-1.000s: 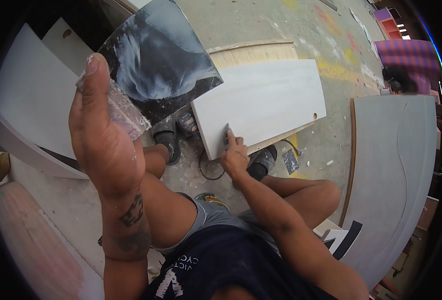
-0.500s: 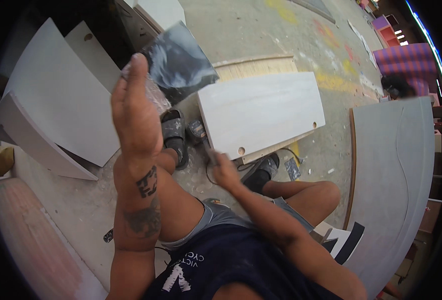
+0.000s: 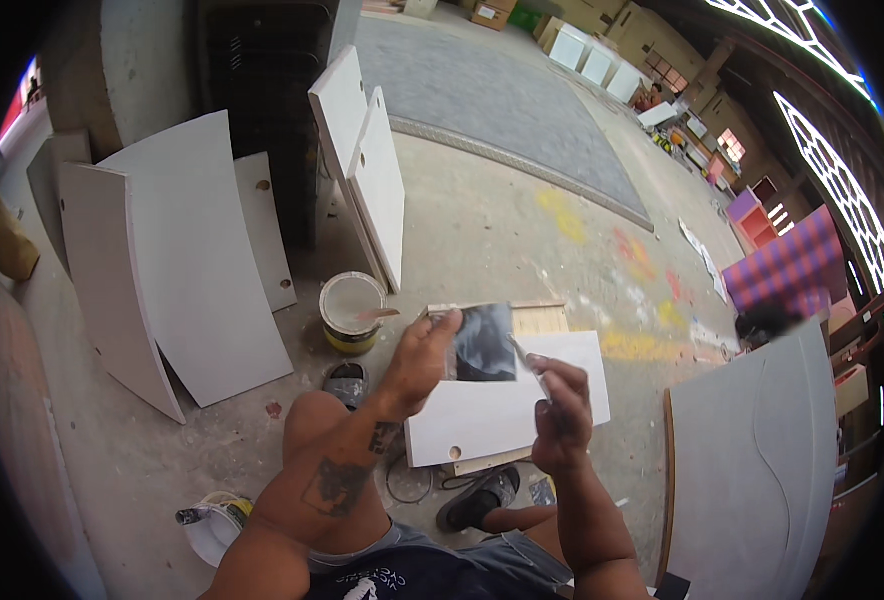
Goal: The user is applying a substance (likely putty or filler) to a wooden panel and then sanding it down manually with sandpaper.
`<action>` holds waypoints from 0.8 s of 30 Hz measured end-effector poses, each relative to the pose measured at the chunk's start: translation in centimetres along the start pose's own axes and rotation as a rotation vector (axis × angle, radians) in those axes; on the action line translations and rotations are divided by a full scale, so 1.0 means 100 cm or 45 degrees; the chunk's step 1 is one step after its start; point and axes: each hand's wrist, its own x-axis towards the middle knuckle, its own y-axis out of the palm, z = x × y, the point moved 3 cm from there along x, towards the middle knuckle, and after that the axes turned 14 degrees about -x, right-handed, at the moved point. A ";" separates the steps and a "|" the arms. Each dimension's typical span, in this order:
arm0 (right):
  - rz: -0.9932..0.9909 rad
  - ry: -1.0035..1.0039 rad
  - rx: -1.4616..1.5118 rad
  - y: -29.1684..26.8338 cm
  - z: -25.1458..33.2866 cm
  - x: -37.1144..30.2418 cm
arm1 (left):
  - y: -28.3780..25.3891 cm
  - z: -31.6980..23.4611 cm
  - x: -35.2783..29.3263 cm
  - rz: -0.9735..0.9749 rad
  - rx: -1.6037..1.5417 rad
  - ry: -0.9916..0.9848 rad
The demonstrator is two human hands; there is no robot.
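My left hand (image 3: 420, 365) is closed on a dark square plate (image 3: 486, 345) smeared with white filler, its thumb over the plate's edge. In my right hand (image 3: 564, 412) is a thin putty knife (image 3: 529, 362); its tip meets or nearly meets the plate's right edge, and its shape is partly blurred. Below both hands lies a white panel (image 3: 502, 420) with a round hole near its front edge. Under that panel, a pale wooden board (image 3: 542, 319) sticks out at the back.
An open bucket (image 3: 350, 312) with a stick-like tool (image 3: 377, 314) stands left of the plate. White panels (image 3: 187, 250) lean at the left, others (image 3: 377, 190) behind the bucket. A large grey curved panel (image 3: 742, 460) lies at right. A white container (image 3: 217, 530) sits beside my left leg.
The view has tilted up, bringing the bucket into sight. My right hand has risen from low beside the white panel to the plate's edge. The left hand still holds the plate.
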 end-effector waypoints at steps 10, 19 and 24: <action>0.014 -0.277 -0.338 -0.004 0.000 -0.014 | 0.033 0.004 -0.001 0.291 -0.630 -0.196; -0.043 -0.340 -0.473 -0.008 -0.002 -0.016 | 0.041 0.013 0.005 0.310 -0.661 -0.164; -0.023 -0.365 -0.519 -0.011 -0.003 -0.014 | 0.046 0.010 0.002 0.317 -0.650 -0.135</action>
